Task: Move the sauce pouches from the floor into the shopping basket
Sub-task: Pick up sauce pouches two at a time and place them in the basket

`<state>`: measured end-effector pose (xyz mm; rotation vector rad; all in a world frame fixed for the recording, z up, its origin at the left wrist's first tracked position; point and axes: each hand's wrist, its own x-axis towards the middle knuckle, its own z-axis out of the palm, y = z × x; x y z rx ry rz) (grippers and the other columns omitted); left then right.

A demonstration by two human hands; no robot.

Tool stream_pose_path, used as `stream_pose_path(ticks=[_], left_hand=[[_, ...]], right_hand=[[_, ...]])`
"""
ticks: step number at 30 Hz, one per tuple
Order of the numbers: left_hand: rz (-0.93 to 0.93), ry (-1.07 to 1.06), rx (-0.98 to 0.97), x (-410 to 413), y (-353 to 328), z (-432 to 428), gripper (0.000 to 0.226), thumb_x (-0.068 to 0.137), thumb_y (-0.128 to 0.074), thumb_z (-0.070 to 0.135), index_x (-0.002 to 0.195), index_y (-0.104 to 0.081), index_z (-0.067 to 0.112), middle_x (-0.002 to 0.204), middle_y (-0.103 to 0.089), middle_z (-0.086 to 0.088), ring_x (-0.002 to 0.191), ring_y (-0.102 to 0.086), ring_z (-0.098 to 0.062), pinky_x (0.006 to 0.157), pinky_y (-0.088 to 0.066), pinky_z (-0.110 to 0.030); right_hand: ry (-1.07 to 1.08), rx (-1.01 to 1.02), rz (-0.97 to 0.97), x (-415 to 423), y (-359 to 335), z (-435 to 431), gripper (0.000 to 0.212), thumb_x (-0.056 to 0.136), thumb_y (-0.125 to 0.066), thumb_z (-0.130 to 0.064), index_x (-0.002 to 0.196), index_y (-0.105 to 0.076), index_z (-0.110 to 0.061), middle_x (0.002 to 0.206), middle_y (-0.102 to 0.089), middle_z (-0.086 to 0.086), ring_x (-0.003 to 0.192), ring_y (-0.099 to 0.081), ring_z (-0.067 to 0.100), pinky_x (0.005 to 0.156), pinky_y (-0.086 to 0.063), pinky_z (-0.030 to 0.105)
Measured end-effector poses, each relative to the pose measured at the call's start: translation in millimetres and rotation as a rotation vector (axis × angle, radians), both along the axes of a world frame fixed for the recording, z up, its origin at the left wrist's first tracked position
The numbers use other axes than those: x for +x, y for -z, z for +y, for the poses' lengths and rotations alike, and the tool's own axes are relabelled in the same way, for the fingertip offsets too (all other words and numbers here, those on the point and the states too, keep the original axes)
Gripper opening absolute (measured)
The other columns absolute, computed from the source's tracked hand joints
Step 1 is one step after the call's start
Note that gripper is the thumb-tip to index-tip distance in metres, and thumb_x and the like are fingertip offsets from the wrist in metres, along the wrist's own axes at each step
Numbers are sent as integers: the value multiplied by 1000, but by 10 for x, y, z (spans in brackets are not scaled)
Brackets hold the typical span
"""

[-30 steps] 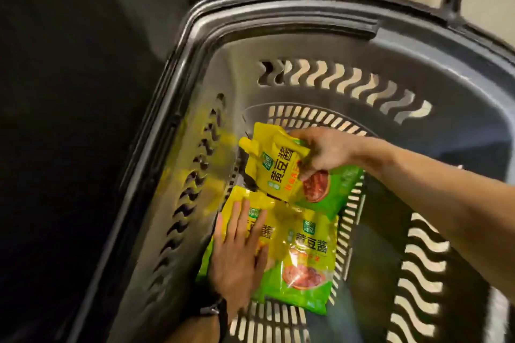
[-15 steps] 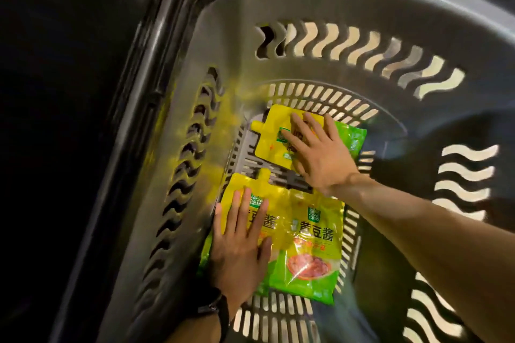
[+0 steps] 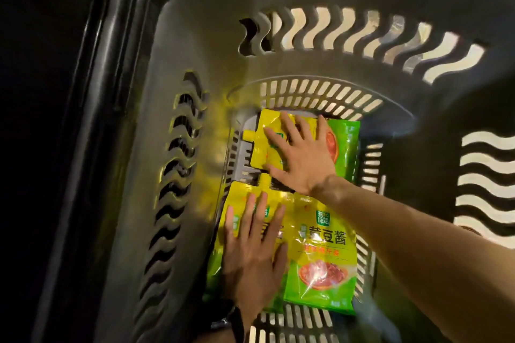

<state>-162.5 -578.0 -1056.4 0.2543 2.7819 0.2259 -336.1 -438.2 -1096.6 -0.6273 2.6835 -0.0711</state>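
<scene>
Three yellow-and-green sauce pouches lie flat on the floor of the dark grey shopping basket (image 3: 178,44). The far pouch (image 3: 345,142) is under my right hand (image 3: 301,156), which lies flat on it with fingers spread. Two near pouches lie side by side: the left one (image 3: 237,203) is pressed under my flat left hand (image 3: 253,253), and the right one (image 3: 323,253) lies uncovered with its label showing. Neither hand grips anything.
The basket's tall walls with wavy slots (image 3: 362,33) surround my hands on the far, left and right sides. Its slotted bottom (image 3: 367,164) shows to the right of the pouches. A dark watch sits on my left wrist (image 3: 225,320). Outside the basket at left is dark.
My right hand lowered the far pouch from a lifted grip to the basket floor and now rests flat on it. The left hand stayed on the near pouch. The camera moved closer.
</scene>
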Motion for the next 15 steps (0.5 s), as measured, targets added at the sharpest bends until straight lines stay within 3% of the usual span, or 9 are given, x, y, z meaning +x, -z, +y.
stream_pose_path(ticks=[3,9,15], left_hand=[[9,-10,-20,20,11,6,59,99,-42,44,155,-37,26,166,-21,-8,155,-15,-28,117,-21,-63],[-7,-6,-45,42,19,29,60,98,-36,48,153,-40,26,166,-24,-8,153,-21,-30,114,-27,-64],[1,-3,-67,19,33,8,61,96,-38,49,154,-39,29,167,-22,-6,154,-20,-28,116,-24,-61]], right_hand=[[-103,-59,-12,-18,35,40,74,86,-38,-70,151,-32,-36,162,-24,11,144,-27,39,114,-9,69],[-226,-88,17,-122,92,143,55,102,-21,-53,153,-29,-35,164,-21,2,151,-18,32,118,-5,63],[-131,-96,59,-175,101,114,56,101,-18,-47,154,-30,-30,164,-19,4,150,-22,29,119,-7,60]])
